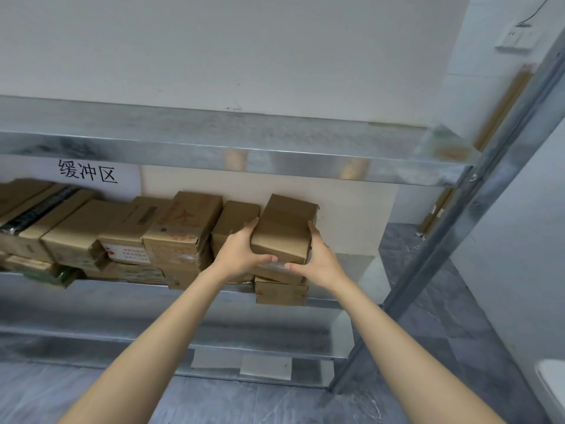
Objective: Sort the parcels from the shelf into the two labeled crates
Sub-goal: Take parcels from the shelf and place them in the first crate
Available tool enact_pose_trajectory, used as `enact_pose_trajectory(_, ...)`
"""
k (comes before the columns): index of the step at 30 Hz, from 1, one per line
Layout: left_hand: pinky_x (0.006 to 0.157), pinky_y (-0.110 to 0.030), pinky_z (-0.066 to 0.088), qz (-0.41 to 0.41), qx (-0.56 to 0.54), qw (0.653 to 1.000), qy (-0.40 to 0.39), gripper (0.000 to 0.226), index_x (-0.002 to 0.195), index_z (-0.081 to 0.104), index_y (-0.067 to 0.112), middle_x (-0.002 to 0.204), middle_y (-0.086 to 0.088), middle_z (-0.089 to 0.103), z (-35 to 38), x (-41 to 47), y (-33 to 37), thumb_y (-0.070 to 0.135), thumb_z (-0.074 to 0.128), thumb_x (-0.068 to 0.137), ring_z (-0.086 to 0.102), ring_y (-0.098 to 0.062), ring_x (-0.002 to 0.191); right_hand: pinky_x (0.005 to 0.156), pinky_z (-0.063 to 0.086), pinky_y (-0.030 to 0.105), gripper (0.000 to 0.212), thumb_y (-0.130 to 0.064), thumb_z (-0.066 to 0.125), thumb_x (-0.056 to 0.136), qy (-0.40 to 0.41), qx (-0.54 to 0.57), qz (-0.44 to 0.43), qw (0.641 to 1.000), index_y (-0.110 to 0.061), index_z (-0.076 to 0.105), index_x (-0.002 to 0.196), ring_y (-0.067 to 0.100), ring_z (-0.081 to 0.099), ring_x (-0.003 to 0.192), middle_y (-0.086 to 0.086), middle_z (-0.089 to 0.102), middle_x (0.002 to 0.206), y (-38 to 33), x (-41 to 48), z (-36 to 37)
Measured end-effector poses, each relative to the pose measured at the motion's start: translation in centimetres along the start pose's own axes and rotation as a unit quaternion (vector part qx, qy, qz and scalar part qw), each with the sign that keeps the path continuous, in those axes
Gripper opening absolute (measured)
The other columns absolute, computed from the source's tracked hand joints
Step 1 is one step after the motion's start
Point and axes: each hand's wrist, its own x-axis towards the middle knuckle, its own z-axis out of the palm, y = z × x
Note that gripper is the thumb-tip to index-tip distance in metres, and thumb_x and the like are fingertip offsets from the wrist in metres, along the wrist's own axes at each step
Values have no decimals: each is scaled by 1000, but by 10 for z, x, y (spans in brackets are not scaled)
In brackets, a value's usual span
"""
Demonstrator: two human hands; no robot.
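Metal shelf (128, 290), middle level. 1 brown cardboard parcel (284, 224) at the right end of the row, tilted, its far end higher. It sits over a flatter box (281, 293) that overhangs the shelf's near edge; cannot tell whether the 2 touch.

Left hand (240, 252): fingers curled up the parcel's left side, thumb along its near lower edge. Right hand (321, 260): fingers up the right side, thumb on the same near edge. The thumbs almost meet. Both hands clasp the parcel firmly.

Left of it, more parcels (183, 231) packed side by side and stacked. White sign (87, 172) with 3 black characters on the far wall. Steel upright (452, 240) at right, grey tiled floor (275, 405) below.
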Motion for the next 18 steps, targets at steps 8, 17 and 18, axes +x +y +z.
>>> enact_pose_trajectory(8, 94, -22, 41, 21, -55, 998, 11, 92, 145, 39, 22, 134, 7, 55, -8, -47, 22, 37, 87, 68, 52, -11, 121, 115, 32, 43, 115, -34, 85, 75, -27, -10, -13, 1000, -29, 4, 157, 28, 31, 141, 8, 36, 153, -5, -46, -24)
enact_pose_trajectory(17, 81, -16, 50, -20, -215, 973, -76, 77, 129, 37, 21, 132, 6, 51, -5, -118, 81, 28, 86, 70, 50, 3, 115, 117, 29, 47, 123, -31, 85, 74, -33, -9, -39, 999, -29, -6, 157, 26, 28, 142, 7, 29, 157, -13, -139, -66)
enact_pose_trajectory(18, 79, -14, 48, -24, -236, 968, -79, 78, 131, 36, 21, 133, 6, 50, -3, -127, 90, 30, 84, 71, 50, 6, 113, 117, 28, 48, 126, -33, 86, 73, -37, 1, -43, 998, -31, -7, 156, 26, 27, 142, 5, 27, 158, -14, -152, -73)
